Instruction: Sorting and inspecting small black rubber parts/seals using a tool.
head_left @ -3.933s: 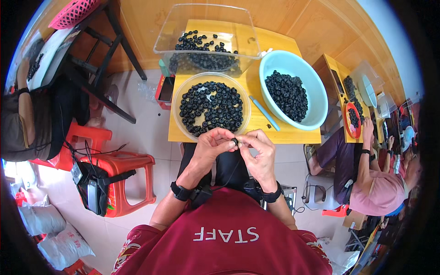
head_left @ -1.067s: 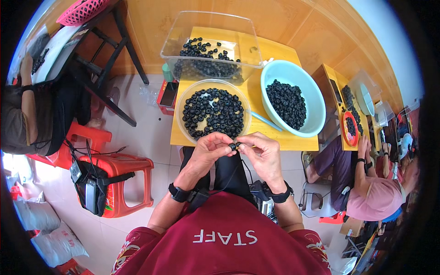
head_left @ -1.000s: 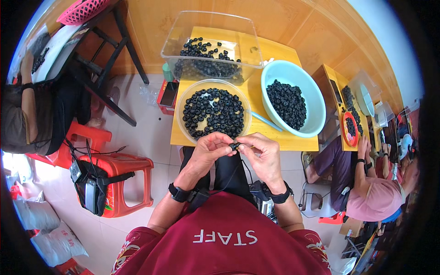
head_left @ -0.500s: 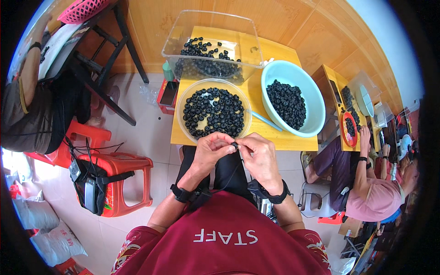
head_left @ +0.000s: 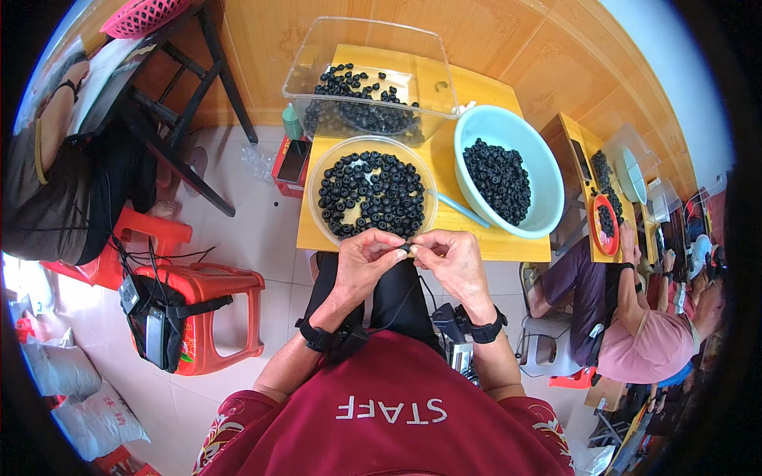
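Observation:
Just past the near edge of the yellow table (head_left: pixel 524 252), both my hands meet at their fingertips. A small round black piece (head_left: pixel 406 247) is pinched there, mostly covered by the fingers. My left hand (head_left: pixel 361 263) grips it from the left between thumb and fingertips; my right hand (head_left: pixel 454 262) does the same from the right. Directly beyond them stands a round clear tub (head_left: pixel 313 208) holding many small black ring-shaped pieces (head_left: pixel 381 208) with holes. To its right, a light blue basin (head_left: pixel 549 190) carries a heap of similar black pieces (head_left: pixel 498 182).
Behind the tub is a clear rectangular box (head_left: pixel 432 123) with more black pieces. A blue strip (head_left: pixel 463 209) lies between tub and basin. A red stool (head_left: pixel 226 289) bearing a black bag (head_left: pixel 155 325) stands left. Other people sit on both sides, one in a pink shirt (head_left: pixel 647 345).
My right hand has turned slightly, its wrist shifting a little to the right. Its fingertips now cover more of the black piece. My left hand is nearly unmoved.

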### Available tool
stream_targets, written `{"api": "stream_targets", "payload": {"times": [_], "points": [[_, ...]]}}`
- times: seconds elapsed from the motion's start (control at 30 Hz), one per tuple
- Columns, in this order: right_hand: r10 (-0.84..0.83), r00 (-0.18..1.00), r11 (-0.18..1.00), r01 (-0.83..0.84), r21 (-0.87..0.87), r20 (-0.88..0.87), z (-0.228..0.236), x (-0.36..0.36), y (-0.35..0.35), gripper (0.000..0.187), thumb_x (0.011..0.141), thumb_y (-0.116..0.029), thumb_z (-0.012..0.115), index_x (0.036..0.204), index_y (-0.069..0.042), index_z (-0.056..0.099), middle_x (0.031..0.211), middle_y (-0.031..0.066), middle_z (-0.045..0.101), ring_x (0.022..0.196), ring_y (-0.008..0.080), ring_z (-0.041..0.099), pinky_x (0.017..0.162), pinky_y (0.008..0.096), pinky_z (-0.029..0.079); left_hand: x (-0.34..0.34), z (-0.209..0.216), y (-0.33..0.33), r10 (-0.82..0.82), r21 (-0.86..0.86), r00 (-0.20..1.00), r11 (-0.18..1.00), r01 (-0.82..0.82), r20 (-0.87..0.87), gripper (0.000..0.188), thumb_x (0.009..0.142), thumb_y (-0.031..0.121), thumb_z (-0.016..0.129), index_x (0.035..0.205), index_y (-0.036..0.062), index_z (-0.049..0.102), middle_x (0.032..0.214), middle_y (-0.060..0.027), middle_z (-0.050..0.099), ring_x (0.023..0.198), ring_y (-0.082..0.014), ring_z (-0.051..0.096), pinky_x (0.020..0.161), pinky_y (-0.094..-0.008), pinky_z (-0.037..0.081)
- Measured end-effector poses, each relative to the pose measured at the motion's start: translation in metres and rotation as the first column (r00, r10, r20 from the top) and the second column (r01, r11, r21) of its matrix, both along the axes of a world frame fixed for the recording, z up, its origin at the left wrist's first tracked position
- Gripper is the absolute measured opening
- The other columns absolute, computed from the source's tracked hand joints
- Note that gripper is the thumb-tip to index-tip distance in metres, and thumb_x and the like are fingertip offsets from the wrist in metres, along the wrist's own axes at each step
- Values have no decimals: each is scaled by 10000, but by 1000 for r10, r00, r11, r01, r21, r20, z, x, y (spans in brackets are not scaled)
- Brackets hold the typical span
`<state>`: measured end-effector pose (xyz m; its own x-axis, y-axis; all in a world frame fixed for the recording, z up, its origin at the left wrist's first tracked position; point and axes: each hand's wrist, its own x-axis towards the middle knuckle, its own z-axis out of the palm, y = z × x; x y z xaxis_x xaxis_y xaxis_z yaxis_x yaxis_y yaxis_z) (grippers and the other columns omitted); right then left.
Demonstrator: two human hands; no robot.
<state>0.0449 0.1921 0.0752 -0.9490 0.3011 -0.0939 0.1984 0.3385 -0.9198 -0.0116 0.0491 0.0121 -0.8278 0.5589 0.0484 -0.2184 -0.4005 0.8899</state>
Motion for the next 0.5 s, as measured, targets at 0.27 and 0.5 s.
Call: {"api": "stream_targets", "payload": {"times": [0.27, 0.5], "points": [[-62, 989, 945, 102, 312, -135, -10, -3, -16, 57, 730, -16, 587, 746, 28, 619, 650, 170, 605, 575, 295, 611, 530, 351, 471, 2, -6, 7, 96, -25, 992, 995, -98, -76, 140, 772, -80, 601, 890, -12, 568, 882, -49, 606, 829, -104, 597, 765, -223, 492], [-67, 964, 934, 151, 323, -258, -13, 0, -34, 127, 704, 15, 592, 828, 25, 569, 707, 159, 572, 595, 293, 597, 551, 359, 473, 2, -2, 9, 214, -94, 976, 972, -216, -28, 117, 761, -70, 610, 855, -16, 565, 847, -54, 608, 791, -94, 595, 723, -211, 492]]}}
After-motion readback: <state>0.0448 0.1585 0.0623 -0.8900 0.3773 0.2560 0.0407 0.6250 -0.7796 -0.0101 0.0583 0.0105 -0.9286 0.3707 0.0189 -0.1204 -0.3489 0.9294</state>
